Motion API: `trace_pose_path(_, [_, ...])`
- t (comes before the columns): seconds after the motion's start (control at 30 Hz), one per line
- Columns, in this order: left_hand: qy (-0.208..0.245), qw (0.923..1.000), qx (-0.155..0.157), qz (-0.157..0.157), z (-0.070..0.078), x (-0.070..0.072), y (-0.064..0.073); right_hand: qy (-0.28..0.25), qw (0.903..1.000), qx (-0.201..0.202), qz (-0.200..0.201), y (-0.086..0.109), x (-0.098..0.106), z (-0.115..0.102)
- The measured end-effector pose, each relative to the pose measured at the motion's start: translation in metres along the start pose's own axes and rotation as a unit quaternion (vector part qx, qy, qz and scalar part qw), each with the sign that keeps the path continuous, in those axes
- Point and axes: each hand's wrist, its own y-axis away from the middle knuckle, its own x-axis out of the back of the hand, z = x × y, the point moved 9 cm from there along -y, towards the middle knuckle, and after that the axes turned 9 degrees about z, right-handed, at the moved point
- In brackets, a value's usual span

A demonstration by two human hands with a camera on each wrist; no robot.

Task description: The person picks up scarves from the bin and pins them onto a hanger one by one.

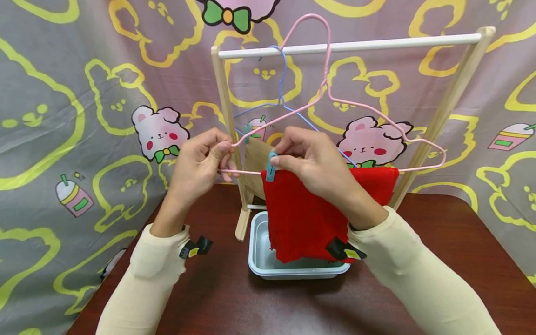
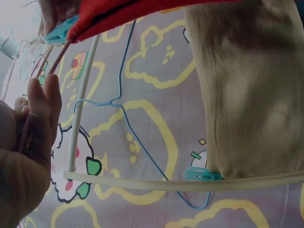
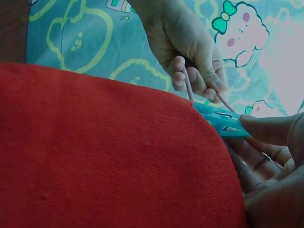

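Observation:
My left hand [image 1: 201, 160] grips the left end of a pink wire hanger [image 1: 383, 116], fingers curled round its corner. A red cloth [image 1: 301, 218] hangs folded over the hanger's lower bar. At the cloth's upper left corner, my right hand [image 1: 314, 160] pinches a teal clothespin [image 1: 271, 167] between thumb and fingers. The right wrist view shows this clothespin [image 3: 221, 118] lying over the cloth's edge and the bar. Part of the cloth is hidden behind my right hand and forearm.
Behind stands a wooden rack [image 1: 356, 46] with a white top rail. A blue hanger [image 1: 281, 93] on it carries a beige cloth [image 2: 251, 95], with another teal clothespin [image 2: 202, 174] at its edge. Below the red cloth, a light blue basin [image 1: 257, 251] sits on the dark table [image 1: 217, 298].

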Motion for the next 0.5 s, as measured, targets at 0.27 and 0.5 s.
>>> trace_pose_path(0.27, [0.007, 0.9998, -0.02, -0.001, 0.0067, -0.0034, 0.001, 0.015, 0.999, -0.025, -0.034, -0.002, -0.0054, 0.0068])
trace_pose_path(0.5, [-0.01, 0.9998, -0.015, -0.002, 0.0045, -0.0023, 0.0024, 0.046, 0.9972, -0.031, -0.05, -0.0031, -0.0076, 0.0107])
